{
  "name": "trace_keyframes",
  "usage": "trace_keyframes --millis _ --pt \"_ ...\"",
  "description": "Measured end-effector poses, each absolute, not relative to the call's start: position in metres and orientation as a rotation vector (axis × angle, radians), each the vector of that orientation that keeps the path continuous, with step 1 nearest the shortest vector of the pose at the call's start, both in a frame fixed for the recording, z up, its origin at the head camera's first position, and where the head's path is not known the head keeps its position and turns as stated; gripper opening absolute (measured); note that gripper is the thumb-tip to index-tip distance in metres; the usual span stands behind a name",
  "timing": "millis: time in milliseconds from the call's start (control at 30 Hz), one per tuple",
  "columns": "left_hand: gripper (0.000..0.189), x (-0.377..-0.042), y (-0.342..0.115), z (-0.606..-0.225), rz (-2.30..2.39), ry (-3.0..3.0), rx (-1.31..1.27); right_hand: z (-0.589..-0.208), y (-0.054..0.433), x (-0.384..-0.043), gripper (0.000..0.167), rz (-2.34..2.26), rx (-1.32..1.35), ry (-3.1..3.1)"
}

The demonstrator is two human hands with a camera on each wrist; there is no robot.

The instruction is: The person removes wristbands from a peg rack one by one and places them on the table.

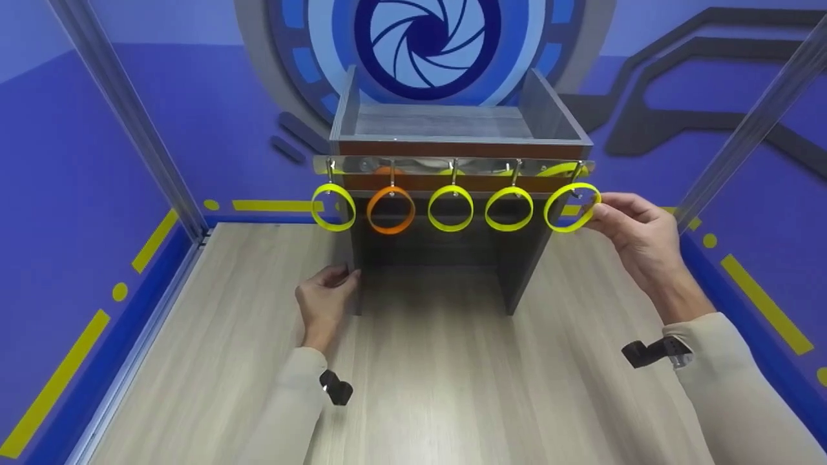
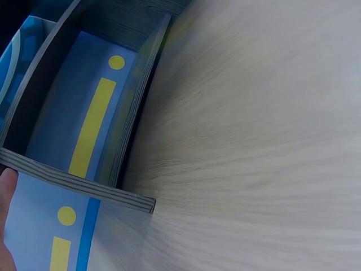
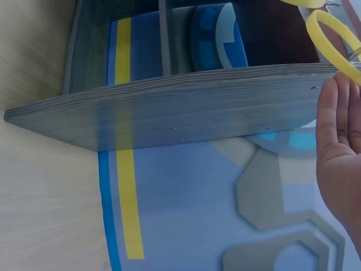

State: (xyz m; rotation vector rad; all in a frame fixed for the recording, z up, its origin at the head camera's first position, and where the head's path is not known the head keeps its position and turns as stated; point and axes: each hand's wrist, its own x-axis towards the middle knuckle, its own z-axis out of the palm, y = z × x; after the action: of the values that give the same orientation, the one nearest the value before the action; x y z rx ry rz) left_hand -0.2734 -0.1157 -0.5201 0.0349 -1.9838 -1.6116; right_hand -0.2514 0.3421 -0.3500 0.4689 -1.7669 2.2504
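Observation:
My right hand [image 1: 636, 236] pinches the rightmost yellow ring [image 1: 548, 210] at its right side, between thumb and fingers, where it hangs from a hook on a clear bar [image 1: 478, 166]. In the right wrist view, fingertips [image 3: 341, 84] meet that ring [image 3: 327, 42] at the upper right. Three more yellow rings [image 1: 431, 210] and an orange ring [image 1: 367, 210] hang along the bar. Low on the left, my left hand [image 1: 323, 300] touches the grey wooden shelf's left side panel [image 2: 84, 185]; its thumb [image 2: 7, 183] lies at the panel, the other fingers mostly hidden.
Beneath the shelf is a light wooden tabletop [image 1: 420, 387]. Blue printed walls [image 1: 77, 181] with yellow marks enclose the back and sides, and metal posts [image 1: 139, 123] stand at both corners. The shelf has an open top tray [image 1: 446, 123] and a dark hollow below.

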Motion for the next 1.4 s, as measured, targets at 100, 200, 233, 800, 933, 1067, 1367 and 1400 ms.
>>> trace_keyframes --millis 100,200,233,800,933,1067,1367,1400 --pt "0.015 -0.274 -0.115 -0.521 -1.606 -1.974 0.029 -0.347 0.342 -0.25 0.021 2.256 0.47 -1.747" --pt "0.014 -0.273 -0.114 -0.522 -1.607 -1.97 0.024 -0.343 0.342 -0.248 0.019 2.262 0.44 -1.72" --pt "0.014 -0.273 -0.114 -0.522 -1.607 -1.969 0.023 -0.341 0.342 -0.247 0.018 2.259 0.414 -1.711" --pt "0.015 -0.272 -0.112 -0.521 -1.653 -1.949 0.055 -0.336 0.356 -0.233 0.02 2.36 0.548 -1.535" --pt "0.015 -0.272 -0.113 -0.523 -1.634 -1.947 0.049 -0.337 0.36 -0.232 0.021 2.366 0.534 -1.546" --pt "0.015 -0.272 -0.113 -0.523 -1.643 -1.95 0.055 -0.343 0.366 -0.23 0.02 2.364 0.489 -1.558" --pt "0.015 -0.271 -0.112 -0.521 -1.632 -1.938 0.044 -0.377 0.382 -0.23 0.019 2.36 0.35 -1.659" --pt "0.014 -0.271 -0.112 -0.521 -1.631 -1.936 0.044 -0.382 0.384 -0.23 0.019 2.359 0.325 -1.681"
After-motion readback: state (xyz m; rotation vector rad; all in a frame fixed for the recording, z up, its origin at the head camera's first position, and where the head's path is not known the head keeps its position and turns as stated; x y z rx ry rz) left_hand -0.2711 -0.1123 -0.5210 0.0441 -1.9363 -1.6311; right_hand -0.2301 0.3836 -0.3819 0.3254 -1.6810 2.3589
